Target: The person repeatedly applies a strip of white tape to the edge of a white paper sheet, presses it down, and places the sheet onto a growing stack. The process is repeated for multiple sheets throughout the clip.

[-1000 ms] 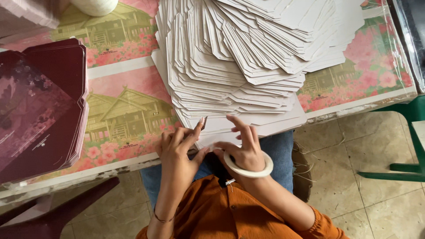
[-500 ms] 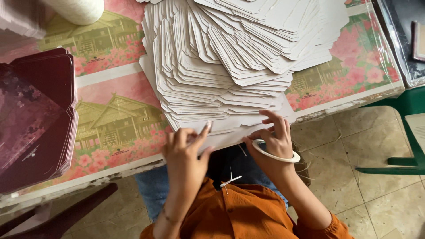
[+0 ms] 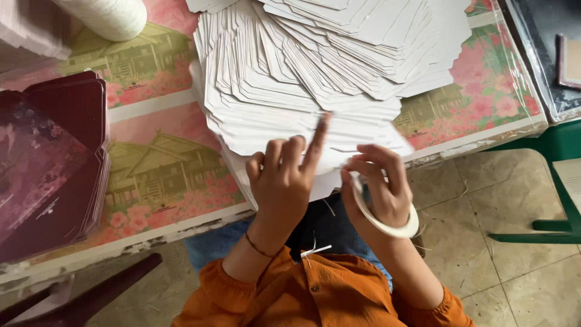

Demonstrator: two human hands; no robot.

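Orange sleeves (image 3: 315, 300) frame the nearest view. The left hand (image 3: 284, 181) has its index finger stretched flat on the near edge of the fanned stack of white die-cut card sheets (image 3: 315, 66), the other fingers half curled. At its three o'clock, the right hand (image 3: 378, 188) wears a white tape roll (image 3: 387, 221) around the palm, fingertips pinched loosely at the lowest sheet's edge. The stack spreads toward twelve o'clock over a floral pink table cover (image 3: 163, 175). At nine o'clock lies a pile of maroon printed cards (image 3: 48, 163).
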